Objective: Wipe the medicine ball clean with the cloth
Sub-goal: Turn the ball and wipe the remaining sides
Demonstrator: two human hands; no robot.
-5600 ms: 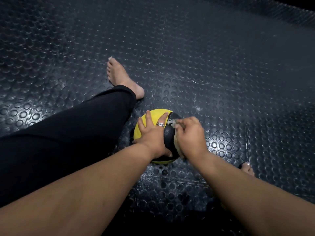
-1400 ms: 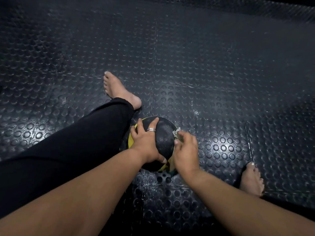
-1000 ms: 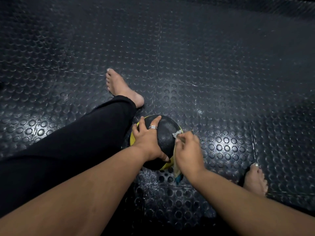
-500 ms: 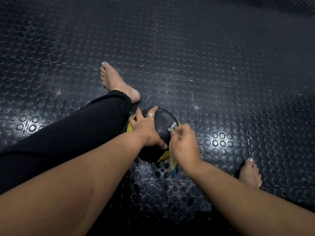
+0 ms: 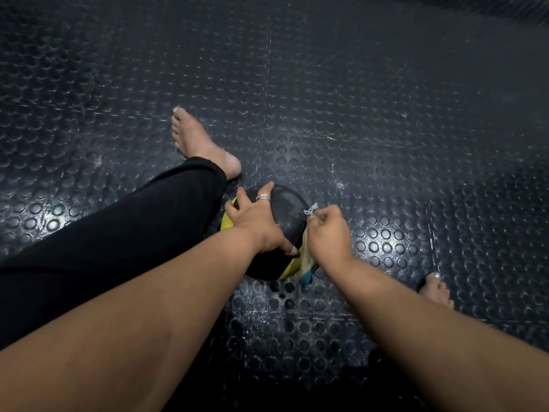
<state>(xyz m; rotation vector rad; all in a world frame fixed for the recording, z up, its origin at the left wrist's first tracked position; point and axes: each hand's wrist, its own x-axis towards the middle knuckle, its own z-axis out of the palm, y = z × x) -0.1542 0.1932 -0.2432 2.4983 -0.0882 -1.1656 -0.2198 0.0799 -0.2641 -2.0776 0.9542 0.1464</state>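
The black and yellow medicine ball (image 5: 286,212) sits on the studded floor between my legs, black panel facing up. My left hand (image 5: 257,221), with a ring on one finger, lies spread over the ball's left and top side with the thumb wrapped round its near side. My right hand (image 5: 328,233) grips a pale cloth (image 5: 306,260) with a blue end, bunched against the ball's right side. Most of the cloth is hidden under that hand; a frayed bit sticks out above the fingers.
Black studded rubber floor mat (image 5: 356,114) fills the view. My left leg (image 5: 118,233) in black trousers lies left of the ball, its bare foot (image 5: 199,144) just beyond. My right bare foot (image 5: 435,289) shows at the lower right.
The ball has been turned since the oldest frame, from yellow up to black up. In the last second my right hand with the cloth has slid a little along the ball's right side.
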